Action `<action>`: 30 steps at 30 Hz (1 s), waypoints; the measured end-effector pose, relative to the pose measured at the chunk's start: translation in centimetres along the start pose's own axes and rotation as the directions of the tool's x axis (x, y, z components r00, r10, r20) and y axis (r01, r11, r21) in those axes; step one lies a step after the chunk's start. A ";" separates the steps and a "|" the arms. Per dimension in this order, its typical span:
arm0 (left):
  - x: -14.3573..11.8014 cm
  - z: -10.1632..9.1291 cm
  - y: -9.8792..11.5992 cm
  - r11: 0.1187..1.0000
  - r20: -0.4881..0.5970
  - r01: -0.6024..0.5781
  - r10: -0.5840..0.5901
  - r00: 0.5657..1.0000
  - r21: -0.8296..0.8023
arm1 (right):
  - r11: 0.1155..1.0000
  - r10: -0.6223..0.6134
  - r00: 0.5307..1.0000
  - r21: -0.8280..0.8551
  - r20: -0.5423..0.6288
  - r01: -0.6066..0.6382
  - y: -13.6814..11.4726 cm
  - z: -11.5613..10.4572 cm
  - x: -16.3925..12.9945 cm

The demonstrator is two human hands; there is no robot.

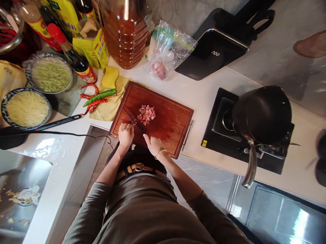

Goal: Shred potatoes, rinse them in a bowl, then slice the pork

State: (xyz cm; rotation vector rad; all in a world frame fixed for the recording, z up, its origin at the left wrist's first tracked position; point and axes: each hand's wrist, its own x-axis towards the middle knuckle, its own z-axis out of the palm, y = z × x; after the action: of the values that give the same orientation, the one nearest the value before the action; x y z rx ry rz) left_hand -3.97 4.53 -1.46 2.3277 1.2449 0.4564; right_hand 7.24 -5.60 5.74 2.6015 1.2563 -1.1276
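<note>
A reddish-brown wooden cutting board (168,116) lies on the counter in front of me. Diced raw meat (146,113) forms a small pile at its middle. My right hand (155,144) is closed round the handle of a kitchen knife (132,115); its dark, thin-looking blade points up and left across the board, and the handle is mostly hidden. My left hand (126,134) has its fingers curled at the board's near left edge, pressing on a small bit of meat beside the blade. How much meat lies under those fingers is hidden.
Left of the board, red and green chili peppers (100,97) rest on a yellow cloth (97,113). Beyond stand bowls of shredded food (26,108), sauce bottles (86,73) and a large oil jug (126,39). Rightward are a knife block (211,52) and a black pot (262,116) on the stove.
</note>
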 end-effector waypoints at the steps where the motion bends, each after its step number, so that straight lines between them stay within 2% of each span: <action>1: 0.0 0.0 0.0 1.000 -0.001 -0.003 0.003 1.000 0.004 | 1.000 -0.002 1.000 0.004 0.006 0.002 0.1 0.0 -0.1; 7: 0.1 0.1 0.0 1.000 -0.015 -0.020 0.021 1.000 0.017 | 1.000 0.020 0.998 0.014 0.052 -0.021 0.8 -0.2 -0.8; 13: 0.2 0.1 -0.3 0.998 0.016 -0.056 0.055 0.998 0.005 | 0.999 0.025 0.996 0.032 0.086 -0.028 -0.3 0.0 1.6; 17: 0.3 0.0 -0.3 0.998 0.012 -0.057 0.057 0.998 0.007 | 0.996 -0.002 1.000 0.095 0.031 -0.001 -1.1 0.3 3.6; 20: 0.3 0.0 -0.1 0.999 0.001 -0.052 0.052 0.999 0.005 | 0.983 -0.021 1.000 0.182 -0.011 0.023 -0.7 0.2 4.5; 26: 0.1 0.1 -0.1 1.000 -0.025 -0.024 0.024 0.999 -0.006 | 0.977 0.048 0.997 0.212 -0.056 -0.035 1.7 -0.6 3.7; 30: 0.0 0.1 -0.1 1.000 -0.006 -0.012 0.012 1.000 -0.017 | 0.983 0.021 0.998 0.183 -0.060 -0.010 2.1 -1.0 2.3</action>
State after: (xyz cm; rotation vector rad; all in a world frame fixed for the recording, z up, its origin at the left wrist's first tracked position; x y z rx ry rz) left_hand -3.99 4.60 -1.64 2.3224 1.2254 0.4770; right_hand 10.21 -5.15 4.49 2.7933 1.1945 -1.2240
